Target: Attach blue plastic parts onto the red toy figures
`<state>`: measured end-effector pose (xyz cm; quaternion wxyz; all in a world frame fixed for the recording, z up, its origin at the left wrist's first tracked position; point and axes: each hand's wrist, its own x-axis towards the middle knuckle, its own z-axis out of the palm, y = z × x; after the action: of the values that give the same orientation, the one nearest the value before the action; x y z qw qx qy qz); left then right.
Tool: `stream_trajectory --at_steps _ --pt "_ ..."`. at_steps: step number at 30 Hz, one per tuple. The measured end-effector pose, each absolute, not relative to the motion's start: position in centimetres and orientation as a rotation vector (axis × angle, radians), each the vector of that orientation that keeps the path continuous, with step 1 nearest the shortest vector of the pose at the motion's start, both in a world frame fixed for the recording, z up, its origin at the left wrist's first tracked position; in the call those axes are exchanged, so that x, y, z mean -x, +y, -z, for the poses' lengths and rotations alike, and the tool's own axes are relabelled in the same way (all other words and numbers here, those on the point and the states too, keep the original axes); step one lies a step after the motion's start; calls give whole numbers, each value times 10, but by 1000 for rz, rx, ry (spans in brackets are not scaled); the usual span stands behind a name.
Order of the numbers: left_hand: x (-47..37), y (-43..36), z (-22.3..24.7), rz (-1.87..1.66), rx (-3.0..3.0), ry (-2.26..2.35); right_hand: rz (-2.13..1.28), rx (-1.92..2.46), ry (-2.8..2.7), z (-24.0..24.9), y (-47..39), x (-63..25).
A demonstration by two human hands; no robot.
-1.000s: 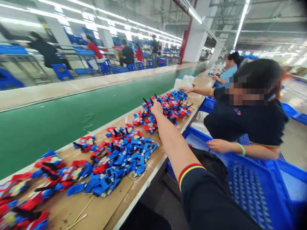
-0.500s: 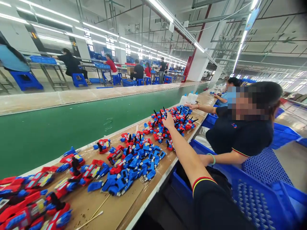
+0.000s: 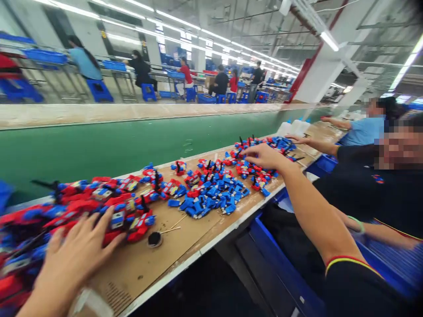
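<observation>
My left hand (image 3: 77, 246) lies with its fingers spread on a heap of red and blue toy figures (image 3: 99, 193) at the left of the bench. Nothing shows in its grip. Over the farther pile of red and blue figures (image 3: 243, 169), my right hand (image 3: 262, 156) reaches out with its fingers bent and pressed together; whatever they hold, if anything, is too small to make out. Between the two heaps lies a pile of loose blue parts (image 3: 214, 193). A small round pot of black stuff (image 3: 154, 239) and thin swabs (image 3: 172, 229) sit on the cardboard.
A green conveyor belt (image 3: 132, 147) runs behind the bench. At the right, a person in a dark shirt (image 3: 357, 176) has a hand by the far pile, near white bottles (image 3: 297, 127). Blue crates (image 3: 280, 255) stand below the bench edge.
The view has swung left. My left hand has come into sight on the near heap. My right hand is still over the far pile, now flatter and nearer its front.
</observation>
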<state>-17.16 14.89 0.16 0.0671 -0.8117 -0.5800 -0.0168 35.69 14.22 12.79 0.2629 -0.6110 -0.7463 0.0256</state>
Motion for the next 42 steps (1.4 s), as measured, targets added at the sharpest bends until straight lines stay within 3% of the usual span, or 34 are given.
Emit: stream_trajectory --at_steps 6,10,17,23,30,35,42 --pt "166 142 -11 15 2439 -1756 -181 1594 -1901 -22 121 -298" --pt "162 152 -23 77 2469 -1728 -232 1611 -1943 7 136 -292" --pt "152 173 -38 -62 2700 -1765 -450 1551 -2135 12 198 -280" --pt "141 188 -32 -14 2654 -1751 -500 1526 -2090 24 199 -277" --pt "135 198 -55 71 2708 -1609 -557 1467 -2049 -3 201 -293" --pt "68 216 -91 308 2869 -1312 -506 1465 -1885 -28 217 -314" --pt "-64 276 -63 -88 3114 -1041 -287 1642 -1816 -7 228 -329"
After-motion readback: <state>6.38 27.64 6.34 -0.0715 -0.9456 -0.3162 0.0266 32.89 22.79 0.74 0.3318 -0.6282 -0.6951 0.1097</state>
